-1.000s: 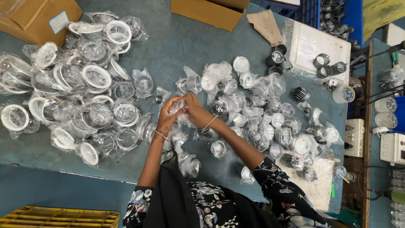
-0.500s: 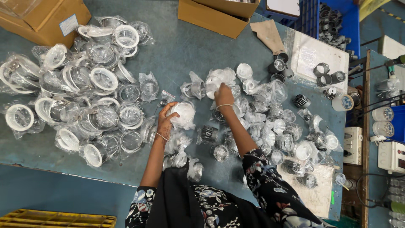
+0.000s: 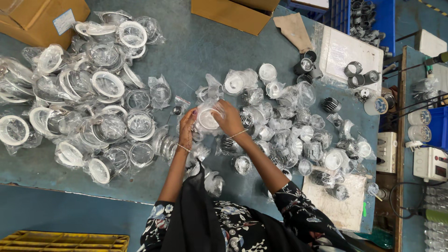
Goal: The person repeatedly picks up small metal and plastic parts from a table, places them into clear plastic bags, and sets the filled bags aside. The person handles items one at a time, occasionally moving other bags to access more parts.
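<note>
White ring (image 3: 207, 119) face-up between hands (image 3: 210, 123)

A wide blue-grey worktop (image 3: 196, 51) fills most of the view, its surface scuffed and evenly lit from above. Two brown cardboard boxes (image 3: 233, 11) sit at its far edge. Below its near edge runs blue floor (image 3: 70, 214), with a yellow pallet (image 3: 60, 242) in the corner. To the right stands a blue crate (image 3: 373, 18) and a second bench (image 3: 410, 154) with white electrical boxes (image 3: 431, 163).
</note>
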Demonstrator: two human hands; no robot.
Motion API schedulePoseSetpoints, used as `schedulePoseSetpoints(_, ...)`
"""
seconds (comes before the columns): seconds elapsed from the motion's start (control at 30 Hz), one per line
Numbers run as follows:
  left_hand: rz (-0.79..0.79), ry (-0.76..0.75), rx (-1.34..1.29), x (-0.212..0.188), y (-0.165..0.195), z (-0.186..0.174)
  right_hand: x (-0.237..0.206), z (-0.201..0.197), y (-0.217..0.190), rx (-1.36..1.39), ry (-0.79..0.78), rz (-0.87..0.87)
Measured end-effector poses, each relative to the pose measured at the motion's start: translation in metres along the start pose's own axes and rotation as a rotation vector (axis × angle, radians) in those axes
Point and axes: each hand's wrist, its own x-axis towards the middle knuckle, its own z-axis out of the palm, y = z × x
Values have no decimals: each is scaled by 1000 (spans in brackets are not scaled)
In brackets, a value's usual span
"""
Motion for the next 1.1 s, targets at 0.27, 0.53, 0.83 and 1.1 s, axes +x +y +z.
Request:
schedulePoseSetpoints(0.27, -115, 11, 80, -5, 16, -2, 68, -29, 11, 507, -517, 355)
schedulePoseSetpoints(0.53, -143, 129, -13, 3, 9, -18, 103, -34, 41, -789, 271, -157)
schedulePoseSetpoints(0.83, -21, 52, 215, 9, 7, -20, 73, -64, 43, 571, -179, 360)
schedulePoseSetpoints(1.1, 58, -116, 192, 11, 13, 2, 26, -22, 9, -116, -156, -21)
